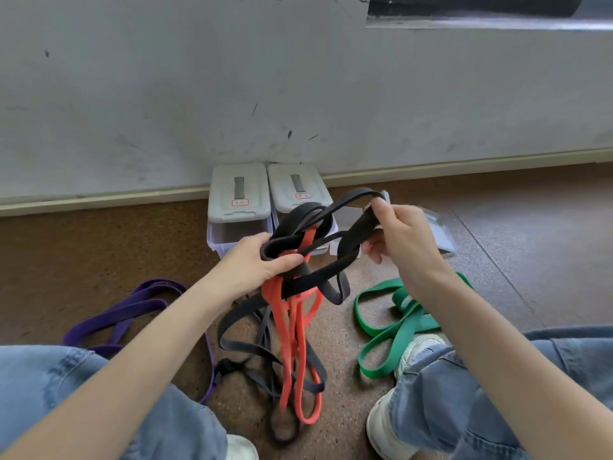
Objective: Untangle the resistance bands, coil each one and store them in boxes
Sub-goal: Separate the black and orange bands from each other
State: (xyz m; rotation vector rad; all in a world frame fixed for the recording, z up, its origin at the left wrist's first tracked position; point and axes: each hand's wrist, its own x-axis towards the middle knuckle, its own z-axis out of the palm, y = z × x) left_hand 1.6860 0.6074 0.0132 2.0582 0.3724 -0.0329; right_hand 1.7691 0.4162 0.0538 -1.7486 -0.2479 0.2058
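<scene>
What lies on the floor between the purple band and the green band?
In the head view, the tangle of black bands and the orange band hangs there.

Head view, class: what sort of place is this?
Probably a gym or exercise room: resistance bands lie on a speckled brown floor, with two lidded storage boxes against a scuffed grey wall.

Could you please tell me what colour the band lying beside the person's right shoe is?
Green; the head view shows it clearly.

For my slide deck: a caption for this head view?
Both hands pull a black band from an orange one; purple and green bands lie aside.
</scene>
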